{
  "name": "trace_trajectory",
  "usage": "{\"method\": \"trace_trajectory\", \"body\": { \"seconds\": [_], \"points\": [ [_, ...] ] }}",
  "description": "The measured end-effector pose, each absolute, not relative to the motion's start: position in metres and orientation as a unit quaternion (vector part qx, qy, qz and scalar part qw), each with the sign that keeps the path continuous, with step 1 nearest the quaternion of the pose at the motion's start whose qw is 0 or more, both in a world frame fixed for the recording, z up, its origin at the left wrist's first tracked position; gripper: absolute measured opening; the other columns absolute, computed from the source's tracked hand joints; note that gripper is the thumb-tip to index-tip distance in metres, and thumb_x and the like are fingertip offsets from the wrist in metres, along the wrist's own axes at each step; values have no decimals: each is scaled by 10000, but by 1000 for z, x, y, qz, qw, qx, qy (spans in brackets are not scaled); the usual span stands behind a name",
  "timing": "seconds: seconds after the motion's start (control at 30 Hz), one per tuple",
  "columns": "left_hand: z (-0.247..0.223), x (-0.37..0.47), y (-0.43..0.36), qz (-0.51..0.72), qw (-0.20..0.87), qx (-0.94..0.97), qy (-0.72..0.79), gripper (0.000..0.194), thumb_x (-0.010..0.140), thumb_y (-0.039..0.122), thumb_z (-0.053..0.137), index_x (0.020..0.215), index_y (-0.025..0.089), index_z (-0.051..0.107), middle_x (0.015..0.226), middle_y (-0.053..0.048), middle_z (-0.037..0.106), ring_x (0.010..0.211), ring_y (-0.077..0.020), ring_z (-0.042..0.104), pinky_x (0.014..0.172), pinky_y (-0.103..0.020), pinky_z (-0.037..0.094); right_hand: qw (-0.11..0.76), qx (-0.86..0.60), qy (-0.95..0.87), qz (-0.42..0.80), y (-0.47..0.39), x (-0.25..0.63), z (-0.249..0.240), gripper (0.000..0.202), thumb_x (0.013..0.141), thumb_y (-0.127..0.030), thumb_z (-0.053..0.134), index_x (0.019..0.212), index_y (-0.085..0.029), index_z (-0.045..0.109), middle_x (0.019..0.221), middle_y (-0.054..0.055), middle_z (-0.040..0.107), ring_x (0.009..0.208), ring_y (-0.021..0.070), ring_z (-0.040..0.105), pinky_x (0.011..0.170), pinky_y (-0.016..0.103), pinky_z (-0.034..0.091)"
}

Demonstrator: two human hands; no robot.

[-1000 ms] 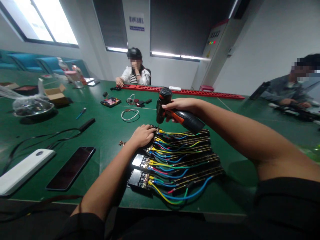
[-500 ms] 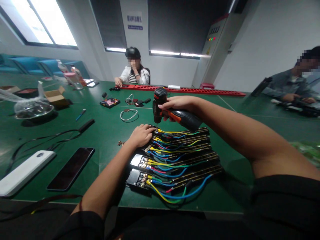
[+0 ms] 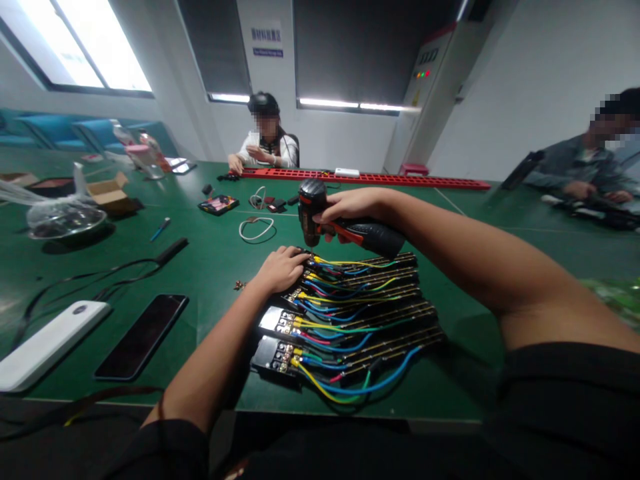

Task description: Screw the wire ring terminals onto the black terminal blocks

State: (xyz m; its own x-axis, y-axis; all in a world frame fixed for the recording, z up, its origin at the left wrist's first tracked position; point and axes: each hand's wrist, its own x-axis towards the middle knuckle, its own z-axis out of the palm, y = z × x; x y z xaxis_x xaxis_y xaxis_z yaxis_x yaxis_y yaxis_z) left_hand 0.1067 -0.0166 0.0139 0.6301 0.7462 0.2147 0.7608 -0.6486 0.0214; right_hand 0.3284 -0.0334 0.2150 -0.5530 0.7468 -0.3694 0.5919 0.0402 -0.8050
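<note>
Several black terminal blocks (image 3: 273, 355) lie in a column, with yellow, blue, green and red wires (image 3: 345, 328) running right to black strips with brass-coloured lines. My right hand (image 3: 345, 212) grips a black and orange power screwdriver (image 3: 311, 210), its tip pointing down at the farthest block. My left hand (image 3: 283, 269) rests over the far blocks, fingertips near the screwdriver's tip; its fingers lie stretched out and hide part of those blocks. Whether the tip touches a screw is too small to tell. Small brass screws (image 3: 240, 285) lie left of my left hand.
A phone (image 3: 143, 337) and a white power bank (image 3: 53, 343) lie on the green table at the left. Beyond are a white cable loop (image 3: 256, 229), a metal bowl (image 3: 67, 221) and a red slotted rail (image 3: 370, 178). One person sits opposite, another at the right.
The screwdriver and my right hand have shifted slightly left, and the tool leans a little differently. My left hand stays on the blocks. The person opposite has lowered a hand from the face.
</note>
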Motion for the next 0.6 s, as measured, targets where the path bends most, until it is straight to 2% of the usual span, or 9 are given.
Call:
{"method": "trace_trajectory", "body": {
  "seconds": [0.17,0.3,0.43,0.6],
  "points": [
    [14,107,-18,-102,41,-904,-413,482,1010,355,339,1443,298,544,1387,-98,547,1187,-285,504,1039,-449,416,77,-482,-703,517,-35,325,218,212,899,-288,635,1045,-134,631,746,61,662,642,178,673,595,284,596],
    [16,107,-19,-102,45,-905,-411,483,1012,358,341,1449,289,534,1381,-94,549,1170,-273,510,1050,-438,410,115,-496,-678,530,-33,321,214,227,931,-334,598,1019,-126,616,742,77,669,625,178,665,588,289,603],
    [16,108,-20,-110,37,-906,-407,480,1009,351,339,1439,277,539,1375,-95,550,1173,-271,505,1057,-439,403,146,-506,-651,547,-30,321,205,319,924,-371,608,1116,-116,602,719,85,667,635,201,665,588,331,621],
    [12,108,-17,-119,31,-902,-413,481,999,365,351,1434,283,541,1364,-95,552,1157,-279,498,1042,-448,404,198,-505,-617,570,-31,321,197,387,895,-392,659,1191,-156,585,730,100,662,657,238,670,574,383,628]
  ]
}}
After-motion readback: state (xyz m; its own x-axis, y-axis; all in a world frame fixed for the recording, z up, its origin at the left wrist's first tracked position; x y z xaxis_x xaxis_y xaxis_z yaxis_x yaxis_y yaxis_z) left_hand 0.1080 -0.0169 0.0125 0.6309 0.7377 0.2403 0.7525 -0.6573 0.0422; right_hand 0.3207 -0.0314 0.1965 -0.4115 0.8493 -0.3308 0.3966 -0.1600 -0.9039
